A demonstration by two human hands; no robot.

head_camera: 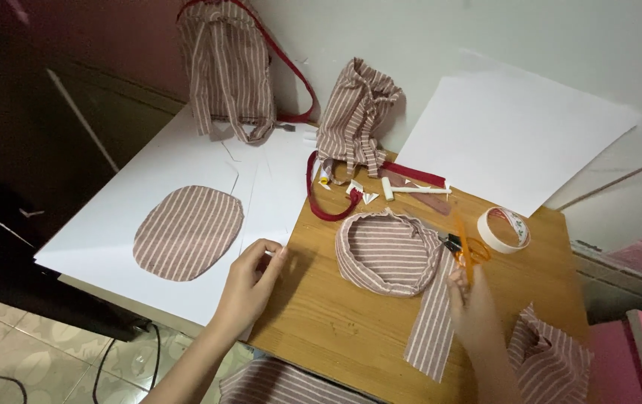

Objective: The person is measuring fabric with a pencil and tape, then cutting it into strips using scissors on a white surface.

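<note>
left hand [250, 280]: fingers curled, pinching the edge of the white sheet [111, 224] where it overlaps the table [336, 329]. Grasping paper only.
right hand [470, 303]: closed on the orange scissors [467, 251], blades pointing up toward the tape roll [504, 228]. Blurred, so I can't tell whether the blades are open.
landmark: the fabric ring [388, 251], a striped band formed into an oval loop, mid-table.
strip [433, 314]: striped strip trails from the ring's right side down toward the near table edge, passing just left of the right hand.
oval [188, 232]: flat striped oval piece, well left of the ring, lying on the white sheet, just above the left hand.
scissors: touching or just off the ring's right rim, tape roll right of that.
clutter: white pen-like stick [414, 190] and red trim [328, 202] just behind the ring; striped pouch [354, 123] further back; striped bag [227, 63] back-left by the wall; second sheet [515, 135] back-right.
technique: my read, a cut near the ring/strip join. Steady the fabric with the free hand rather than the paper, keep the strip flat, follow a stripe line for a straight cut, keep the tips clear of the ring wall.
</note>
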